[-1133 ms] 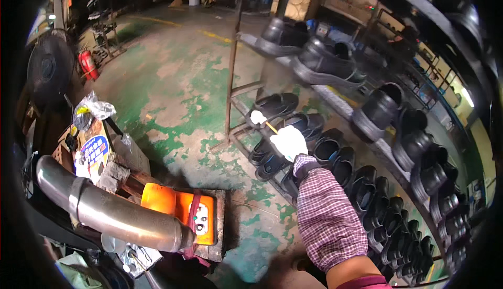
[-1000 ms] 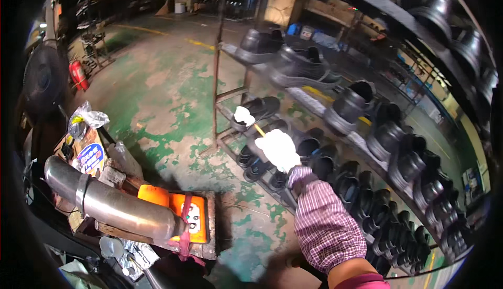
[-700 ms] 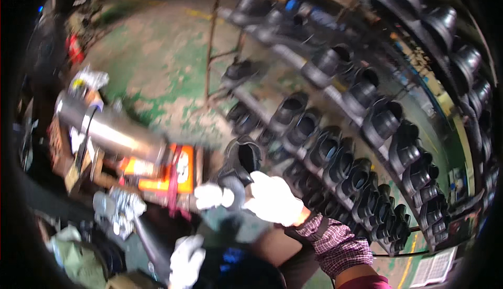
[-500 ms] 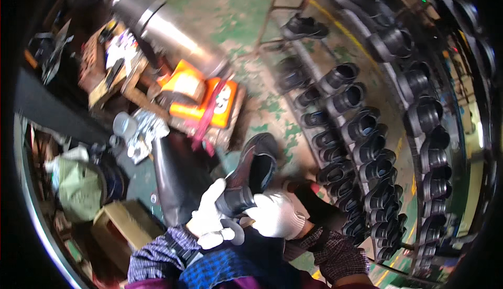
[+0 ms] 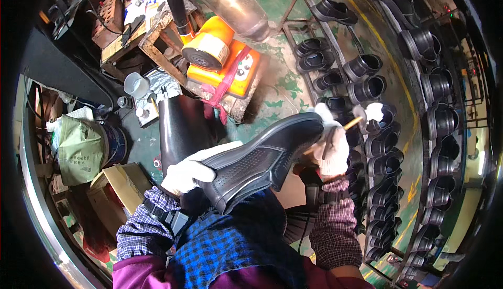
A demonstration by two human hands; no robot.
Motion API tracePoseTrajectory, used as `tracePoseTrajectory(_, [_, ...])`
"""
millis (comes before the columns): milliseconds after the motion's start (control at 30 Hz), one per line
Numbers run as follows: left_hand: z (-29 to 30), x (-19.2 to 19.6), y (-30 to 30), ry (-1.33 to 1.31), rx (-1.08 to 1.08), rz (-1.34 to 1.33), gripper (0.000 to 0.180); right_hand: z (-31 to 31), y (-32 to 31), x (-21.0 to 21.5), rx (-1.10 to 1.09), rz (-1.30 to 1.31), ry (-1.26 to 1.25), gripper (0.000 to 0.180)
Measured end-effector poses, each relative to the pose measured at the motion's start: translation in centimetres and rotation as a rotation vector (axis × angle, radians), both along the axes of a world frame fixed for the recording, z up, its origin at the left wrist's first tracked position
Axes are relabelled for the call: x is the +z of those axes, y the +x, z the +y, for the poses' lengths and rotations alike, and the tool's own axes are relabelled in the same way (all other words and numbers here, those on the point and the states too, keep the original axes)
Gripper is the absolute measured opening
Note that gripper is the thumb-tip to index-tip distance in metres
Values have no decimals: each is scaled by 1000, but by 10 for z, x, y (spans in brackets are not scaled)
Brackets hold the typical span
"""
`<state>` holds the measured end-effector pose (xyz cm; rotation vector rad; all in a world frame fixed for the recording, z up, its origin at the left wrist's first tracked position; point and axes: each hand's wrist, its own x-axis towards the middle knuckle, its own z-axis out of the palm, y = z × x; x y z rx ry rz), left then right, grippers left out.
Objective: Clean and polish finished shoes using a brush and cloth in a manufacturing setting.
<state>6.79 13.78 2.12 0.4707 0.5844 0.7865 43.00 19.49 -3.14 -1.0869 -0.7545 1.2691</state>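
A black leather shoe (image 5: 257, 158) with a perforated side lies across my front, sole edge tilted upward, toe pointing up right. My white-gloved left hand (image 5: 191, 173) is closed on its heel end, thumb over the side. At the toe end, my white-gloved right hand (image 5: 334, 150) is closed around a thin wooden stick (image 5: 352, 123) and rests against the shoe. Beyond the stick's outer end show a grey rounded piece and a white blob (image 5: 374, 112); whether both are joined to it I cannot tell. The right fingers are partly hidden behind the toe.
Racks of black shoes (image 5: 367, 87) run along the right. Ahead stand an orange machine (image 5: 225, 74) on a block and a metal cylinder (image 5: 230, 6). On the left are a shiny black post (image 5: 181, 132), a plastic cup (image 5: 136, 84), a green bag (image 5: 81, 142) and a cardboard box (image 5: 120, 184).
The shoe has turned sideways and come closer, spanning between my hands. My right hand has moved up and right, with the wooden stick now showing. My head view has shifted.
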Motion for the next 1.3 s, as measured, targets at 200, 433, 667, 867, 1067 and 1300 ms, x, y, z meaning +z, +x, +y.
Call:
tracePoseTrajectory(200, [32, -49, 6, -147, 432, 34, 51, 53, -26, -1, 130, 182, -76, 33])
tracePoseTrajectory(433, [119, -67, 9, -191, 580, -11, 43, 149, -39, 4, 34, 309, -104, 45])
tracePoseTrajectory(667, [129, -64, -15, 119, 652, 3, 57, 198, -58, -1, 234, 456, -70, 41])
tracePoseTrajectory(867, [82, -60, -11, -89, 567, -236, 52, 186, -52, -24, 258, 413, -215, 28])
tracePoseTrajectory(1067, [73, -91, -17, -344, 430, -317, 48, 172, -40, 8, 266, 242, -237, 25])
tracePoseTrajectory(1300, [108, -64, 21, 226, 340, 401, 40, 181, -22, 49, 277, 214, -307, 33])
